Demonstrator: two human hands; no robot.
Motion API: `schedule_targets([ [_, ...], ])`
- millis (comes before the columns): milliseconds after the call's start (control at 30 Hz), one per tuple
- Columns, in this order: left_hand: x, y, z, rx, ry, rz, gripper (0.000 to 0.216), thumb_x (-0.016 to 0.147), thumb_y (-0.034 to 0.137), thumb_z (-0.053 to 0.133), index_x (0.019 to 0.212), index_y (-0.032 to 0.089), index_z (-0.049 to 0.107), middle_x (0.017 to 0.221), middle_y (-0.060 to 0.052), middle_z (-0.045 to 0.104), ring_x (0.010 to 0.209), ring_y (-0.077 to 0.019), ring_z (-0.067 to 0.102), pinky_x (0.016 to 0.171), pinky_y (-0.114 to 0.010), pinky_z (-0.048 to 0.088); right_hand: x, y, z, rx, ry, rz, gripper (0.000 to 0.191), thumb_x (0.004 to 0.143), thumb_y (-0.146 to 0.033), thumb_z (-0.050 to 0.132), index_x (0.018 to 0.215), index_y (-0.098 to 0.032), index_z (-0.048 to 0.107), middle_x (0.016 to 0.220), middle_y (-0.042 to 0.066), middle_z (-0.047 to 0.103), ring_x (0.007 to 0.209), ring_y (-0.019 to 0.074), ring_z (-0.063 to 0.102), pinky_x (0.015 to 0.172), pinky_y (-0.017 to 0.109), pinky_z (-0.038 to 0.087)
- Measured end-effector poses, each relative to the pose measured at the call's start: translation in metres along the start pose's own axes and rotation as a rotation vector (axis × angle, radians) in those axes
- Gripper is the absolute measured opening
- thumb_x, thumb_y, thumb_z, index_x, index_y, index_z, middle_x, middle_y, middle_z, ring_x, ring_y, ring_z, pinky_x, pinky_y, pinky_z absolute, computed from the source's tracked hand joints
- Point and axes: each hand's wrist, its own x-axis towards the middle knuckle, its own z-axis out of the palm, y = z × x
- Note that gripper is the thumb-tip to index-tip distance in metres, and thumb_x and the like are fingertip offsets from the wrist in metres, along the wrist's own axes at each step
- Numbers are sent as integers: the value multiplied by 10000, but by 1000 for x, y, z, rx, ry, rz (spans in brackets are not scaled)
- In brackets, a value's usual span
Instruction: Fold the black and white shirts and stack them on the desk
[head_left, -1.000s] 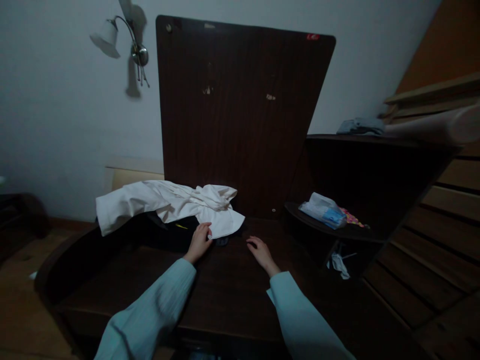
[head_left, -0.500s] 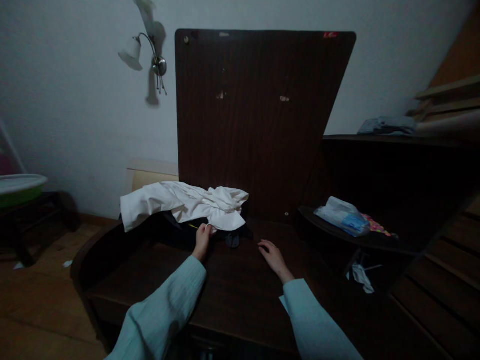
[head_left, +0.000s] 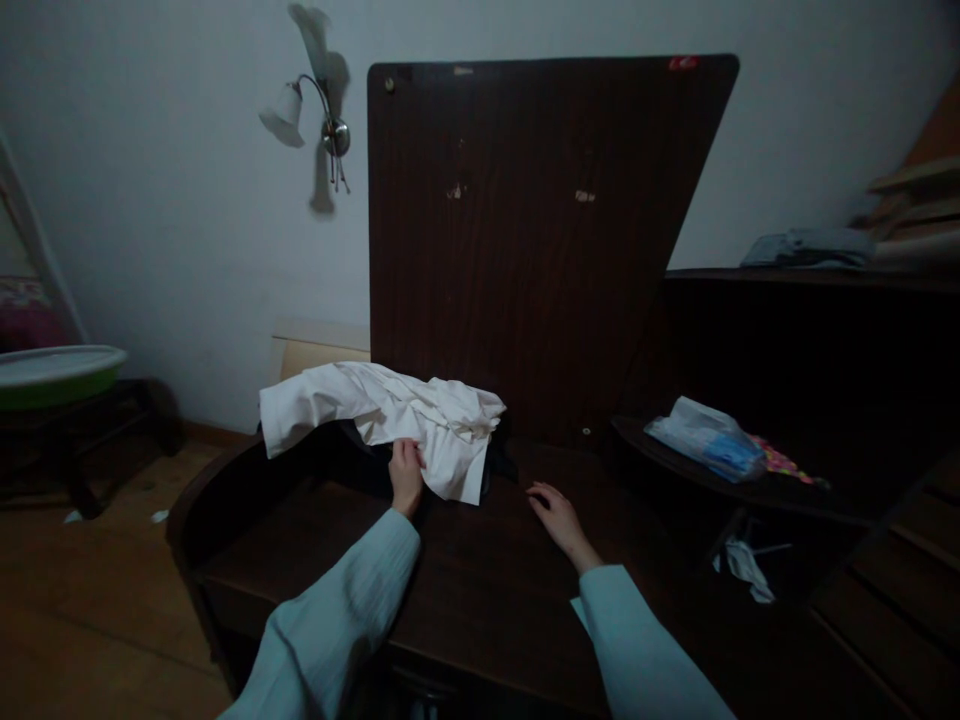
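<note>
A crumpled white garment (head_left: 442, 425) lies over dark cloth (head_left: 501, 465) at the back of a dark wooden desk (head_left: 480, 580). My left hand (head_left: 407, 480) is closed on the garment's front edge, fingers pinched together. One flap of it hangs down just right of that hand, onto the desk. To the right, my right hand (head_left: 561, 522) hovers or rests above the desk top, apart from the garment. Its fingers are loosely stretched with nothing in them.
An upright dark panel (head_left: 540, 240) stands behind the desk. On the right shelf (head_left: 637, 440) lies a plastic bag (head_left: 705, 440). A wall lamp (head_left: 335, 137) hangs at upper left. A green-and-white basin (head_left: 60, 370) sits on a low stand. Folded cloth (head_left: 806, 247) lies on top of the shelving.
The garment's front flap has come down lower and now covers the dark grey piece seen under it. My right hand stays about the same. The whole view has shifted slightly left.
</note>
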Motion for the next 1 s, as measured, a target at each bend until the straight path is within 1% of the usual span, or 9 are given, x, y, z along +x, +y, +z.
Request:
schedule_targets([
  [100,-6,8,-17,390,50,95,270,840,283,333,662,193,516,589,-16,552,569,-130,506,534,-228,287,0,0,0,-14,-6,-6,182,715,-242,509,790,-202,670,1051,79,640,1061,219,548,966,403,372],
  [233,-17,13,-37,830,-197,67,334,844,339,353,623,191,554,659,-71,627,649,-178,577,527,-245,276,0,-2,-1,-14,-8,-3,183,717,-246,503,788,-205,667,1050,70,640,1059,215,548,966,397,372],
  [333,-20,15,-42,1003,-258,21,284,830,343,364,752,177,582,723,-110,649,695,-228,611,537,-263,317,-1,-6,-3,-8,-12,20,181,715,-238,506,792,-202,666,1051,75,637,1044,216,558,965,400,371],
  [433,-20,14,-38,1049,-240,58,306,808,377,391,923,140,546,831,-139,642,756,-253,620,587,-284,377,-2,-10,-5,1,-15,35,172,712,-232,511,789,-201,662,1052,79,635,1035,215,562,961,397,375],
  [533,-19,8,-31,1060,-266,176,377,799,387,395,997,94,524,943,-176,613,891,-275,594,704,-308,410,-2,-11,-6,-3,-14,31,158,708,-229,518,779,-205,657,1046,71,637,1045,218,555,959,398,376],
  [633,-12,-2,-27,1045,-348,258,468,805,394,384,1085,37,500,1059,-221,576,1023,-294,538,821,-327,391,-1,-12,-6,-7,-10,43,171,702,-220,521,805,-193,655,1038,80,639,1045,224,555,958,396,379],
  [700,-1,-9,-26,1017,-425,244,511,814,421,364,1124,34,489,1130,-230,553,1066,-291,522,846,-321,386,-1,-14,-5,-6,-3,52,198,701,-215,517,844,-181,650,1021,89,643,1025,229,566,952,396,386],
  [833,25,-18,-23,1002,-539,159,493,812,484,348,1034,101,563,1062,-197,614,989,-280,582,797,-315,411,-5,-19,-2,-9,18,50,234,711,-213,506,897,-163,638,1001,102,645,986,230,583,938,386,399],
  [1000,46,-22,-17,1037,-568,107,423,785,480,389,914,135,596,928,-182,666,908,-292,617,744,-325,427,-9,-25,0,-6,7,33,223,722,-215,502,899,-180,633,1012,86,639,1004,214,573,943,365,397],
])
